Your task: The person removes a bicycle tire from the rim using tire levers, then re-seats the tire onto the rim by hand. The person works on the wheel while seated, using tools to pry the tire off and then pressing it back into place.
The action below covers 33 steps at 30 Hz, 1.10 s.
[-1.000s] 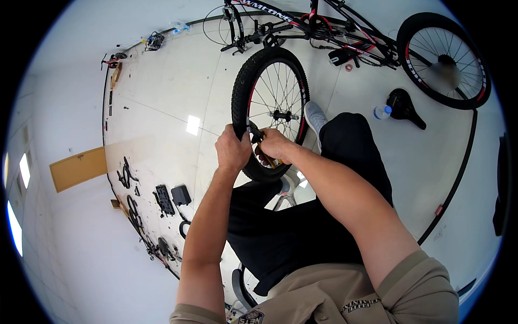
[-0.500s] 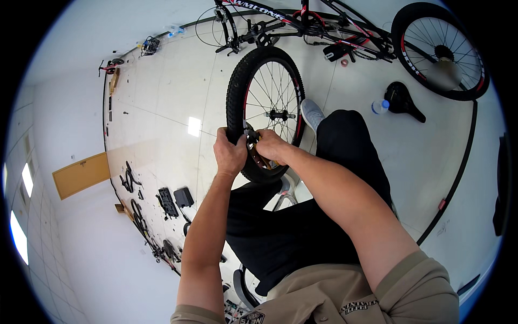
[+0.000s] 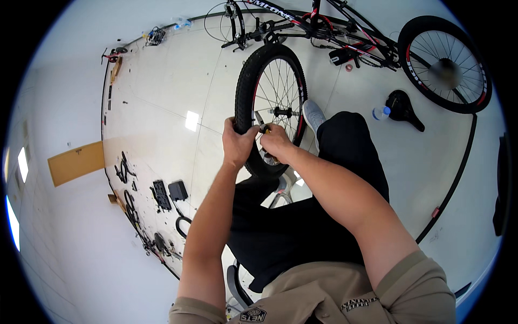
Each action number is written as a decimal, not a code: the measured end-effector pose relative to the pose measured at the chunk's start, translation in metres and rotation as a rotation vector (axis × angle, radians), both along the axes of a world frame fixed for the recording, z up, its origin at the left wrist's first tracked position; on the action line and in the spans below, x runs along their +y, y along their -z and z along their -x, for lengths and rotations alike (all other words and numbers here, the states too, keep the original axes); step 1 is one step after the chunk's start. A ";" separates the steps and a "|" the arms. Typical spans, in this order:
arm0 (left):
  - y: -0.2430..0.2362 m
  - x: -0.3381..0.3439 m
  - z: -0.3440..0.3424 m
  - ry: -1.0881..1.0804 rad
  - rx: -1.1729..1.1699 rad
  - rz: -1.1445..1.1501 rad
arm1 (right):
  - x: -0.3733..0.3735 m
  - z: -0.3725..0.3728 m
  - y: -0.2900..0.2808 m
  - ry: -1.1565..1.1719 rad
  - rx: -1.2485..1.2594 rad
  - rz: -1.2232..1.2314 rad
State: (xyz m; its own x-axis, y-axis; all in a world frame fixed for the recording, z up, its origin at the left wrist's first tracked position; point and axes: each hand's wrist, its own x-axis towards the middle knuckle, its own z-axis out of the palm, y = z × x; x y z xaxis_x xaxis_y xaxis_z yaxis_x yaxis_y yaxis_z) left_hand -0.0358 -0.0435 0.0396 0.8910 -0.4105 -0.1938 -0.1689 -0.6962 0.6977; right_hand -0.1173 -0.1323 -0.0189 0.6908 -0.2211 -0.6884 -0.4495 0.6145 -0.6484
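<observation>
One detached wheel (image 3: pixel 283 112) is standing upright: I'm seeing the left hand (image 3: pixel 237 144) clamping its tyre (image 3: pixel 245 92), the right hand (image 3: pixel 276 143) gripping a tool (image 3: pixel 264 128), work looking unfinished.

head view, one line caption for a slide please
Left hand grips a bicycle tire while the right hand holds a partly yellow tool beside it.

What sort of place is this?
Probably a bicycle repair or assembly room: a black-and-red tubular bicycle frame, a loose black-tyred spoked wheel and a detached black narrow-nosed saddle.
</observation>
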 end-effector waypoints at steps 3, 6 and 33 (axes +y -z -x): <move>-0.014 -0.007 -0.002 0.024 0.251 0.049 | -0.001 0.004 0.008 0.036 -0.002 0.052; -0.008 -0.006 0.001 0.057 0.203 0.020 | -0.008 0.008 0.003 -0.047 0.072 -0.013; 0.045 0.056 0.060 -0.148 -0.019 -0.069 | -0.036 0.009 0.007 0.237 -0.043 -0.124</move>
